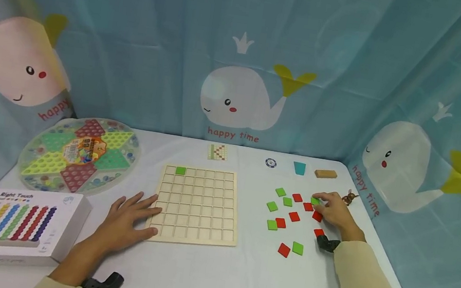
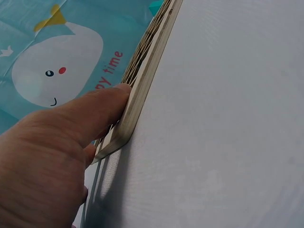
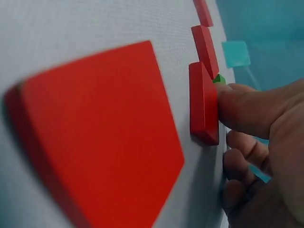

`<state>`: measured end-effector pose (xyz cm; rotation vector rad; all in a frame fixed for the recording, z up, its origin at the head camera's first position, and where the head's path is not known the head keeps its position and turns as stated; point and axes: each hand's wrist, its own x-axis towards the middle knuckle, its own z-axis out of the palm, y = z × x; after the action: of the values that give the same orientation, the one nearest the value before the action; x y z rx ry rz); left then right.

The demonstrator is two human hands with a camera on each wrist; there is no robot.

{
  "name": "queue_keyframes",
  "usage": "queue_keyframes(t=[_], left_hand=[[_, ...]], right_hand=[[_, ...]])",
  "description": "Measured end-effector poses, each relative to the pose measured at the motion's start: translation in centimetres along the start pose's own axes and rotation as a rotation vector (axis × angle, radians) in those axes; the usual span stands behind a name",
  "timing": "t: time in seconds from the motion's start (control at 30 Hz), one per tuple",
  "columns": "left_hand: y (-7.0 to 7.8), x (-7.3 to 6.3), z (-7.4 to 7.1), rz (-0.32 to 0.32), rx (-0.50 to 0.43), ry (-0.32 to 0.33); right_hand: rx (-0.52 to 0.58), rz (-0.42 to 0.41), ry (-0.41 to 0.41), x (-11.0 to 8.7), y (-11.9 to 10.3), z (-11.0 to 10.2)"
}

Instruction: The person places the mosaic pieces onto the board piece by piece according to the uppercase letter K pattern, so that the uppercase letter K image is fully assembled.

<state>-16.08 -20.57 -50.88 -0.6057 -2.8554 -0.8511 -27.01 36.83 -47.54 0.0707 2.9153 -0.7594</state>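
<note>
A square wooden grid board lies on the white table, with one green tile in its top row. My left hand rests at the board's left edge, fingers spread. Its thumb touches the rim near the front corner. Right of the board, my right hand pinches a green tile between thumb and index finger, low over the table. A red tile lies beside the thumb in the right wrist view, and a larger-looking red tile is close to the camera.
Loose red and green tiles, such as this red one, lie scattered between board and right hand. Along the back are a pattern card, a round chip, a teal piece and a wooden block. A boxed game and round checkers board stand left.
</note>
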Motion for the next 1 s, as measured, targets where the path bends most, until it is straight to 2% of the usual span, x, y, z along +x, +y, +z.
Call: queue_keyframes(t=[0.33, 0.73, 1.0], left_hand=[[-0.1, -0.1, -0.1, -0.026, -0.011, -0.011], [-0.2, -0.3, 0.1, -0.014, -0.029, 0.005], [0.0, -0.1, 0.0, -0.005, -0.033, 0.011]], right_hand=[[-0.022, -0.008, 0.058, 0.5, -0.1, 0.5], [0.029, 0.049, 0.046, -0.1, -0.9, -0.2], [0.067, 0.004, 0.187, -0.6, -2.3, -1.0]])
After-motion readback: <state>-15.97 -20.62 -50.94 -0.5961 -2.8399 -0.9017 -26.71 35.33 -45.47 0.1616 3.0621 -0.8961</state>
